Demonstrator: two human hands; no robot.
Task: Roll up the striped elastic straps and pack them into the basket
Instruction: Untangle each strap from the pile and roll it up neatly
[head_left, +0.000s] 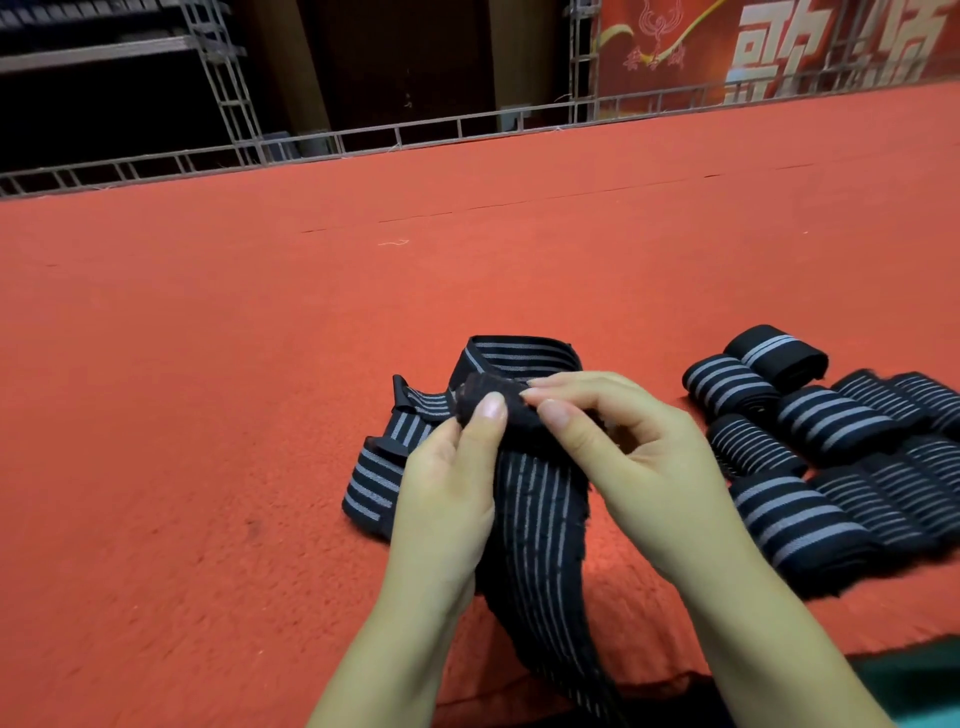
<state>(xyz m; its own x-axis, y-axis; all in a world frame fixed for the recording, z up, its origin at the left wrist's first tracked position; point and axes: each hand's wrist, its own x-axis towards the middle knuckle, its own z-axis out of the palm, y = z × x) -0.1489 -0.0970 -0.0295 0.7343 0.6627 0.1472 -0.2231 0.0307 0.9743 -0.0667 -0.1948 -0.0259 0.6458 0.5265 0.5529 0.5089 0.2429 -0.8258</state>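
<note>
A black elastic strap with thin grey stripes (537, 525) runs from its folded top end down toward me and off the near table edge. My left hand (447, 499) pinches that top end with its thumb on the fold. My right hand (628, 462) pinches the same end from the right, thumb and fingers curled on it. More unrolled striped straps (379, 473) lie loosely behind and to the left of my hands. Several rolled striped straps (810, 457) lie in rows at the right. No basket is in view.
Everything lies on a red felt-covered table (208, 415) that stretches far back and left. A metal truss frame (228, 104) and a red banner (779, 47) stand beyond its far edge. The near table edge drops off at the bottom right.
</note>
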